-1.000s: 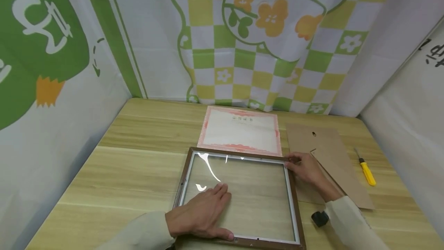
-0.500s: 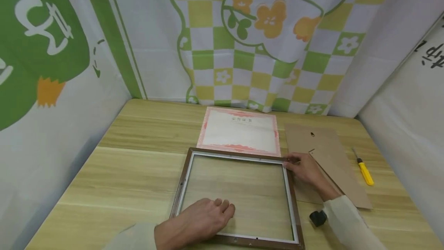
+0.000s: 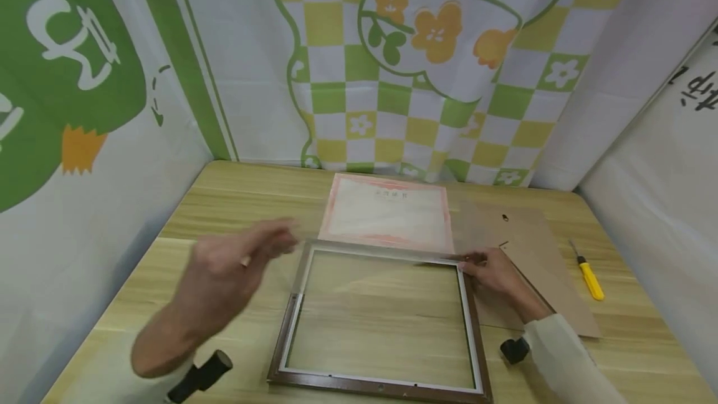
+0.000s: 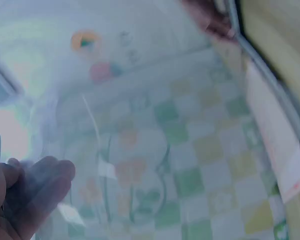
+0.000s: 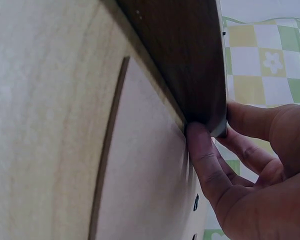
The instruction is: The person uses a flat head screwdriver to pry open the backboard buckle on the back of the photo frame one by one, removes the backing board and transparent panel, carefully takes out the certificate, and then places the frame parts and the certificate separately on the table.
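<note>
A brown picture frame (image 3: pixel 348 384) with a pale inner lip lies on the table. My left hand (image 3: pixel 219 279), blurred in the head view, is raised at its left and pinches a clear sheet (image 4: pixel 140 135). In the left wrist view this sheet shows glare streaks, and the patterned curtain shows through it. From the head, its haze covers the frame's far side and the certificate (image 3: pixel 387 214). My right hand (image 3: pixel 493 273) grips the frame's far right corner; in the right wrist view, thumb and fingers (image 5: pixel 202 150) hold the dark rail from both sides.
A brown backing board (image 3: pixel 552 267) with a hanging ring lies right of the frame, partly under my right forearm. Farther right rests a yellow-handled screwdriver (image 3: pixel 591 279). A checked curtain (image 3: pixel 404 98) hangs behind the table, and white cloth walls stand at both sides.
My left hand has risen from the frame and swung left, lifting the clear sheet out of it. My right hand has stayed on the frame's corner.
</note>
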The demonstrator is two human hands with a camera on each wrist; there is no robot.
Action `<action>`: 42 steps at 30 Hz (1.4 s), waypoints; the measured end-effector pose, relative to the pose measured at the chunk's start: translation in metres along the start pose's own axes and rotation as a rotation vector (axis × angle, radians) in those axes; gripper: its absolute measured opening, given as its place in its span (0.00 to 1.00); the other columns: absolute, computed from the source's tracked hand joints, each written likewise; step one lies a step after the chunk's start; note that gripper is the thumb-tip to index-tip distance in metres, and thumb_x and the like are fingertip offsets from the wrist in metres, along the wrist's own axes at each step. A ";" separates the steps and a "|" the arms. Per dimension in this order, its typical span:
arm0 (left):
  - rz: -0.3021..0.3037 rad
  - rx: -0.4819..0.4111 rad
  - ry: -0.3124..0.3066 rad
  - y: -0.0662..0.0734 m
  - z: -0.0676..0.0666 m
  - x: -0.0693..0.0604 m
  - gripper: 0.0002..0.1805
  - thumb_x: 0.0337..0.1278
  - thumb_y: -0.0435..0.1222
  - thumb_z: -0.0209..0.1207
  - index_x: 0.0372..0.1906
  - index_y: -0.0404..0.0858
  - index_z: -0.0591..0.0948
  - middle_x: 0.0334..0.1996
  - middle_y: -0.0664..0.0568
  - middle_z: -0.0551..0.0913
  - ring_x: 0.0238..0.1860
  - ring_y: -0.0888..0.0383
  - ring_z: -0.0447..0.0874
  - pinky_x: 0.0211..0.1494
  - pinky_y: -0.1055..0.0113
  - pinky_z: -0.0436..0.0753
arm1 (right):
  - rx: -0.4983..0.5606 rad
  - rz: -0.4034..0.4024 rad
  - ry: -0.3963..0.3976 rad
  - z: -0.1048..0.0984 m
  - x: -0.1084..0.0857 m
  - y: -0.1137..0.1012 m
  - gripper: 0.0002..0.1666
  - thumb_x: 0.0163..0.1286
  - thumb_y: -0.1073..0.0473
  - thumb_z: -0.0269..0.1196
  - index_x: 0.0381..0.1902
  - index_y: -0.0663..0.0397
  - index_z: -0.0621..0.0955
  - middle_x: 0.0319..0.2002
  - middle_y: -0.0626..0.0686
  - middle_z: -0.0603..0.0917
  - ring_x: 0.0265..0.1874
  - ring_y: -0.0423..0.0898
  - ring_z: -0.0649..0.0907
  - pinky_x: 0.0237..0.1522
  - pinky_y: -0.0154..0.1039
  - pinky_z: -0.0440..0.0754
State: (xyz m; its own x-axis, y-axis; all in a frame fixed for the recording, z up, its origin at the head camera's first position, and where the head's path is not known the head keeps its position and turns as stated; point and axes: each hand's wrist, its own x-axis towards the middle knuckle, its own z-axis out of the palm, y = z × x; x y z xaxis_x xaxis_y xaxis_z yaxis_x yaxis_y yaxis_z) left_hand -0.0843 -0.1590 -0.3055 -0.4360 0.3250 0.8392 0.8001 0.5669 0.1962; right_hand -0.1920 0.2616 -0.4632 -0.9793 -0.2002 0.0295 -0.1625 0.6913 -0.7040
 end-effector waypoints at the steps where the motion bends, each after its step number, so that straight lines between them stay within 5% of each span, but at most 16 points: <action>1: -0.106 -0.035 0.021 -0.009 -0.011 0.003 0.12 0.71 0.30 0.51 0.41 0.31 0.85 0.28 0.43 0.89 0.20 0.62 0.87 0.23 0.79 0.82 | 0.006 0.006 -0.004 0.000 0.000 0.000 0.11 0.65 0.64 0.64 0.42 0.67 0.83 0.32 0.58 0.84 0.29 0.41 0.79 0.25 0.32 0.78; 5: -0.523 -0.178 0.038 -0.058 -0.045 -0.002 0.11 0.68 0.27 0.53 0.45 0.34 0.85 0.28 0.58 0.89 0.26 0.69 0.88 0.29 0.75 0.86 | -0.034 0.114 -0.027 0.000 0.000 -0.002 0.14 0.67 0.60 0.65 0.48 0.61 0.84 0.37 0.58 0.85 0.34 0.44 0.81 0.28 0.33 0.80; 10: -0.970 -0.385 -0.060 -0.131 -0.061 -0.049 0.13 0.73 0.40 0.49 0.48 0.40 0.81 0.27 0.67 0.88 0.27 0.67 0.89 0.32 0.72 0.87 | -0.067 0.121 -0.026 -0.002 0.000 -0.004 0.14 0.67 0.59 0.65 0.48 0.60 0.84 0.37 0.57 0.85 0.37 0.48 0.82 0.32 0.35 0.79; 12: -1.086 -0.405 -0.126 -0.154 -0.059 -0.070 0.19 0.75 0.41 0.46 0.54 0.32 0.78 0.27 0.67 0.87 0.27 0.66 0.89 0.33 0.72 0.88 | -0.075 0.114 -0.024 -0.002 0.000 -0.004 0.15 0.67 0.59 0.65 0.48 0.60 0.84 0.37 0.56 0.86 0.38 0.48 0.82 0.34 0.36 0.79; 16: -1.203 -0.371 -0.258 -0.185 -0.050 -0.101 0.30 0.78 0.42 0.40 0.64 0.16 0.64 0.27 0.71 0.85 0.29 0.68 0.88 0.37 0.72 0.88 | -0.076 0.108 -0.021 -0.003 -0.001 -0.004 0.15 0.67 0.58 0.65 0.48 0.60 0.84 0.37 0.56 0.86 0.40 0.50 0.82 0.37 0.37 0.78; 23: -1.341 -0.471 -0.351 -0.205 -0.031 -0.130 0.28 0.78 0.37 0.40 0.64 0.14 0.62 0.29 0.65 0.87 0.31 0.68 0.88 0.40 0.71 0.88 | -0.107 0.078 0.003 0.000 0.001 -0.002 0.14 0.66 0.59 0.66 0.47 0.61 0.85 0.38 0.58 0.87 0.41 0.53 0.84 0.41 0.42 0.81; 28: -1.394 -0.399 -0.349 -0.210 -0.022 -0.143 0.26 0.77 0.35 0.42 0.62 0.13 0.65 0.27 0.63 0.88 0.28 0.69 0.88 0.37 0.72 0.88 | -0.106 0.052 0.019 0.002 0.001 -0.003 0.14 0.65 0.60 0.67 0.46 0.62 0.86 0.37 0.59 0.87 0.40 0.53 0.85 0.40 0.42 0.82; 31: -1.388 -0.245 -0.368 -0.210 -0.018 -0.147 0.25 0.74 0.37 0.48 0.57 0.15 0.72 0.24 0.61 0.88 0.25 0.69 0.87 0.32 0.75 0.86 | -0.094 0.060 0.025 0.002 0.000 -0.004 0.14 0.64 0.61 0.67 0.46 0.62 0.86 0.36 0.58 0.87 0.39 0.51 0.84 0.39 0.39 0.81; 37: -1.204 0.269 -0.449 -0.209 -0.015 -0.147 0.20 0.60 0.42 0.61 0.25 0.28 0.86 0.10 0.54 0.81 0.18 0.60 0.78 0.23 0.69 0.73 | -0.069 0.074 0.032 0.003 0.000 -0.004 0.14 0.64 0.62 0.67 0.47 0.63 0.85 0.35 0.57 0.87 0.37 0.49 0.84 0.37 0.37 0.80; 42: -1.141 0.413 -0.461 -0.210 -0.015 -0.145 0.19 0.55 0.45 0.63 0.25 0.31 0.88 0.19 0.39 0.84 0.24 0.44 0.80 0.21 0.61 0.73 | -0.058 0.081 0.032 0.003 0.000 -0.003 0.15 0.65 0.61 0.67 0.47 0.64 0.85 0.35 0.57 0.87 0.36 0.47 0.83 0.35 0.36 0.79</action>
State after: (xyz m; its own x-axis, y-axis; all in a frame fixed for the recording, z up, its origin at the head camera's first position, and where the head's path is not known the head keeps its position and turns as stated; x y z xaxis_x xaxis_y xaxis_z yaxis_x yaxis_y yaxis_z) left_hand -0.1827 -0.3362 -0.4609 -0.9497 -0.3110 0.0356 -0.2644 0.8578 0.4408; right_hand -0.1913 0.2572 -0.4633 -0.9928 -0.1201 -0.0026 -0.0883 0.7437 -0.6626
